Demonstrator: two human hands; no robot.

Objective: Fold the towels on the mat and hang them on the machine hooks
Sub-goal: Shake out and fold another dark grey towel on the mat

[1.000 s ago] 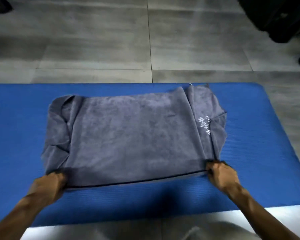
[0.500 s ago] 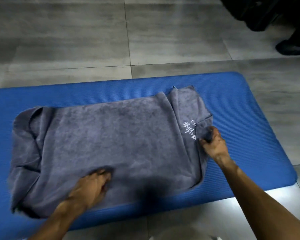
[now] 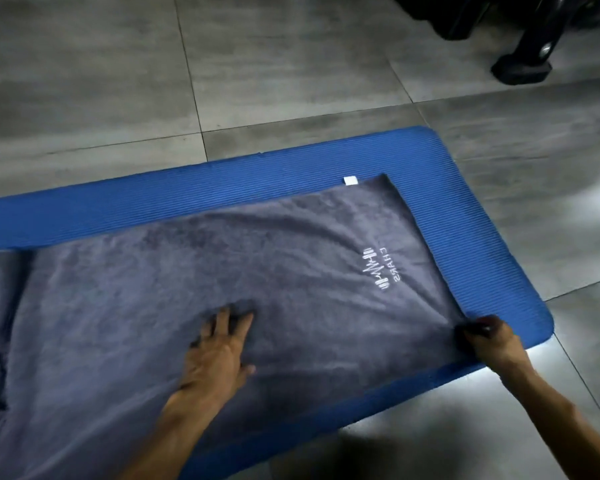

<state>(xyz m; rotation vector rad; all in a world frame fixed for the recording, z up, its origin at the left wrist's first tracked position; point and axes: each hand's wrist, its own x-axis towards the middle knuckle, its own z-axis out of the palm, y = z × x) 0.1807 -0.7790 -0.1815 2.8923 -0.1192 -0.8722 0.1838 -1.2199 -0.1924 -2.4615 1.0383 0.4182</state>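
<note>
A grey towel [image 3: 194, 289] with a white logo lies spread over the blue mat [image 3: 187, 192]; its right end is flat, and its left end is rumpled and runs out of view. My left hand [image 3: 219, 355] presses flat on the towel's middle with the fingers spread. My right hand [image 3: 489, 341] pinches the towel's near right corner at the mat's right end. A small white tag sticks out at the towel's far right corner. No other towel and no hooks are in view.
Grey floor tiles [image 3: 291, 64] surround the mat. The black base and foot of a gym machine [image 3: 520, 67] stand at the top right, beyond the mat. Bright light reflects off the tiles on the right.
The folded-over right flap is now opened out flat, so the logo shows. My right hand moved down to the near right corner; my left hand moved right onto the middle. The view shifted right.
</note>
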